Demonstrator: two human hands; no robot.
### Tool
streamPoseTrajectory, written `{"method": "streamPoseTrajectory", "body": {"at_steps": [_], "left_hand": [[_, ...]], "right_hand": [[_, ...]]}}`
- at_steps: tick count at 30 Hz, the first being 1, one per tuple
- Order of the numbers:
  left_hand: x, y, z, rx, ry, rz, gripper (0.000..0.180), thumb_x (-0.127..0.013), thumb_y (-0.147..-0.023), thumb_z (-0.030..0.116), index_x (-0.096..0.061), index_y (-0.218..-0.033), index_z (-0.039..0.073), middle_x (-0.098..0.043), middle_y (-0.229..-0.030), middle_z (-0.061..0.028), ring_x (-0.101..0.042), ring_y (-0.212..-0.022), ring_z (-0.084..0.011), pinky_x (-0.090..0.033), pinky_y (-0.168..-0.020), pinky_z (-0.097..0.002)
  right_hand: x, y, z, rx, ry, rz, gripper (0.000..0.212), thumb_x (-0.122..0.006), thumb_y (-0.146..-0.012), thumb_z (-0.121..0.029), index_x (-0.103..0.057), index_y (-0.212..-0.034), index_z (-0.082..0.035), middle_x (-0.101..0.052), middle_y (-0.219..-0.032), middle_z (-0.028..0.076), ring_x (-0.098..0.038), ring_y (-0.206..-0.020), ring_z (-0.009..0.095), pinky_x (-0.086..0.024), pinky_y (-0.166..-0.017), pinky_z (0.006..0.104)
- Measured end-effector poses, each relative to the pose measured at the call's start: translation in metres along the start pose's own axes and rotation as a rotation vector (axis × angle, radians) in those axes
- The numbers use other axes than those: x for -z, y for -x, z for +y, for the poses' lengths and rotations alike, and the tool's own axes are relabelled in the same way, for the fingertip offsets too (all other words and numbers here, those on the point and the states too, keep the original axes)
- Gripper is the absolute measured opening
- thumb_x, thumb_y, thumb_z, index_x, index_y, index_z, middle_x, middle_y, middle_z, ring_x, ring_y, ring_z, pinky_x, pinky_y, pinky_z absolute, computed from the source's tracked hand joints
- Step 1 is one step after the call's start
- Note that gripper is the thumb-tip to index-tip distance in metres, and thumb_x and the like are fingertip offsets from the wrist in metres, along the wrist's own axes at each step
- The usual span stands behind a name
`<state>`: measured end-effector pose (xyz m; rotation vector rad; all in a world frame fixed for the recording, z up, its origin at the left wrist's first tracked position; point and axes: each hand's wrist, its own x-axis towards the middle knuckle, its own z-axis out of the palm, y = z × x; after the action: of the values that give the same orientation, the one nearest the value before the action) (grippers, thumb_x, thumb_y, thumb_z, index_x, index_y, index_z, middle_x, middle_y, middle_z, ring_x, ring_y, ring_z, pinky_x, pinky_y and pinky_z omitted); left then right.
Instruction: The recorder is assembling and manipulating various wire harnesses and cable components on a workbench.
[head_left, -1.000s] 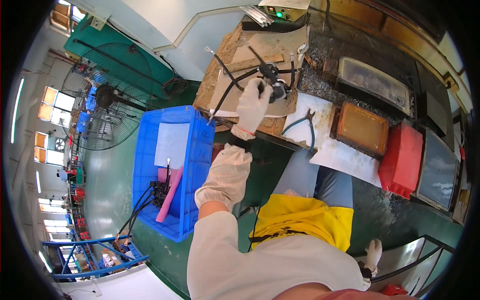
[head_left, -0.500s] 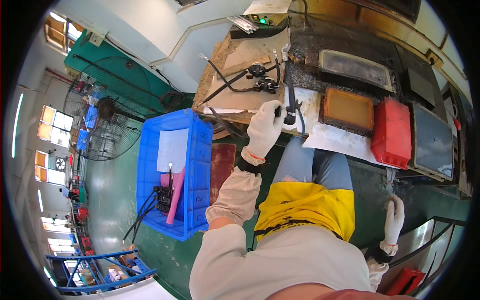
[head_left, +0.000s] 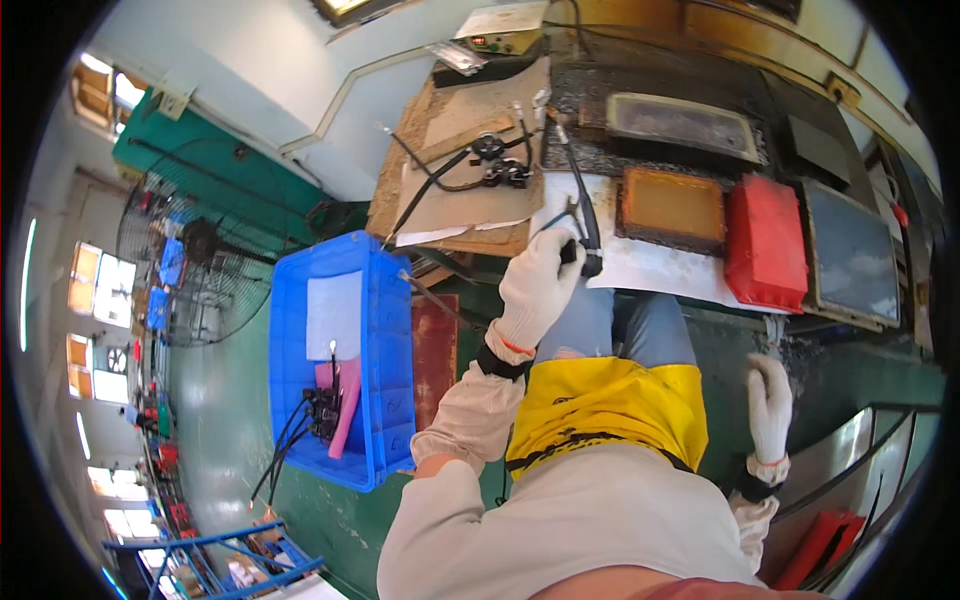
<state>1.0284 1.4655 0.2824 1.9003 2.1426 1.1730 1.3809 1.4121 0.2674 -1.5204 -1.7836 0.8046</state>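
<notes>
Grasping a black cable (head_left: 583,195) — metal-tipped, bulky at the near end — over a white sheet (head_left: 650,262) with the left hand (head_left: 540,285); beside half-hidden blue pliers (head_left: 555,220), near an amber tray (head_left: 626,200); holding the right hand (head_left: 770,405) loose.

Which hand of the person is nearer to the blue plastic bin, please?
Left. The left hand is just to the bin's right, holding a black cable part by the bench edge; the right hand is much farther right.

The held black cable (head_left: 588,220) has shifted rightward (off the cardboard (head_left: 475,212))
</notes>
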Motion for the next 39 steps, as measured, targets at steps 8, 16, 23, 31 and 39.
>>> {"method": "streamPoseTrajectory", "body": {"at_steps": [8,16,23,31,39], "left_hand": [[-0.020,0.018,0.098,-0.501,0.165,-0.157,0.023,-0.072,-0.072,0.016,-0.058,-0.090,0.015,-0.060,-0.078,-0.0051,-0.059,-0.064,-0.0259,-0.047,-0.055,-0.0353],[-0.031,0.022,0.169,-0.844,0.269,-0.371,0.041,-0.072,-0.067,0.024,-0.055,-0.104,0.015,-0.053,-0.082,-0.0045,-0.059,-0.072,-0.0225,-0.049,-0.063,-0.0353],[-0.054,-0.020,0.166,-1.245,0.123,-0.427,0.038,-0.075,-0.059,0.020,-0.059,-0.092,0.008,-0.056,-0.081,-0.0087,-0.057,-0.087,-0.0263,-0.040,-0.100,-0.0471],[-0.102,0.014,0.260,-1.489,0.350,-0.402,0.035,-0.070,-0.066,0.020,-0.060,-0.096,0.008,-0.051,-0.074,-0.0058,-0.054,-0.076,-0.0245,-0.045,-0.089,-0.0442],[-0.109,0.050,0.252,-1.384,0.471,-0.555,0.067,-0.079,-0.059,0.019,-0.056,-0.122,0.013,-0.052,-0.120,-0.0132,-0.049,-0.114,-0.0331,-0.039,-0.099,-0.0475]], "right_hand": [[-0.050,-0.030,-0.060,0.189,-0.169,0.011,0.060,-0.067,-0.075,-0.001,-0.043,-0.130,-0.002,-0.054,-0.118,0.015,-0.062,-0.096,0.023,-0.049,-0.084,0.0314],[-0.031,-0.010,-0.025,0.154,-0.438,0.414,0.056,-0.068,-0.070,0.011,-0.050,-0.120,-0.005,-0.058,-0.119,0.008,-0.057,-0.107,0.019,-0.047,-0.091,0.0304],[0.048,0.045,0.007,-0.178,-0.743,0.752,0.061,-0.065,-0.064,0.016,-0.048,-0.118,-0.006,-0.058,-0.119,0.006,-0.055,-0.104,0.013,-0.047,-0.088,0.0271],[0.093,0.127,0.037,-0.215,-0.722,1.201,0.039,-0.058,-0.076,0.012,-0.049,-0.112,-0.002,-0.061,-0.100,0.007,-0.061,-0.095,0.019,-0.053,-0.086,0.0329],[0.174,0.285,0.074,-0.145,-0.401,1.499,0.029,-0.053,-0.089,0.001,-0.050,-0.117,-0.003,-0.059,-0.104,0.006,-0.063,-0.090,0.020,-0.053,-0.085,0.0332]]}}
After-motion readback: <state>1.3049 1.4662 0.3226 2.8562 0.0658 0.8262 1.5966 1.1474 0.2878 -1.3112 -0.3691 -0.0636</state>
